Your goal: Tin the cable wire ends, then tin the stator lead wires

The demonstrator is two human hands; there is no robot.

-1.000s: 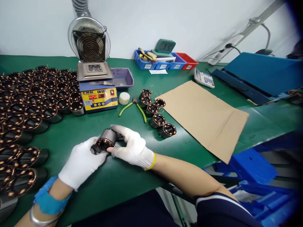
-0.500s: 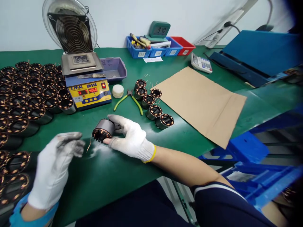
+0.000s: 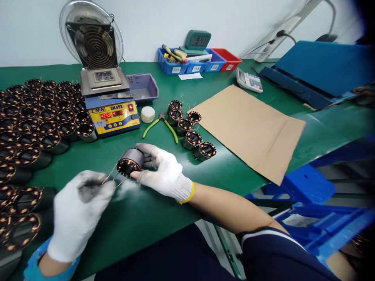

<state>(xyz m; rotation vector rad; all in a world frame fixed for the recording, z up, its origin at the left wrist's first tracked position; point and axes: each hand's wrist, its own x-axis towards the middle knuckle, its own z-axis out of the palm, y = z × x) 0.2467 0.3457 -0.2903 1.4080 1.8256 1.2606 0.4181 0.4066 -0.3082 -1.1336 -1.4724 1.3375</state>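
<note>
A motor stator (image 3: 133, 158), dark grey with copper windings round its rim, lies tilted on its side in my gloved right hand (image 3: 161, 171), whose fingers and thumb are wrapped round it. Several thin copper wires (image 3: 110, 173) run from its open end toward the lower left. My left hand (image 3: 84, 203), also in a white glove with grey-stained fingers, is closed in a pinch at the tip of one wire. Green-handled cutting pliers (image 3: 161, 123) rest spread on the table beyond the stator. Several more stators (image 3: 191, 138) stand to their right, wires sticking out.
Rows of stators (image 3: 38, 128) fill the table's left side. Behind are a solder pot (image 3: 113, 117) with red digits, a purple tray (image 3: 143, 88) and a round white block (image 3: 147, 114). Cardboard (image 3: 249, 128) lies at right, near a calculator (image 3: 249, 80) and blue bins (image 3: 195, 67).
My left hand has moved right to the stator's wires, and its fingers have closed on one. The right hand keeps its hold on the stator, while the view has shifted slightly.
</note>
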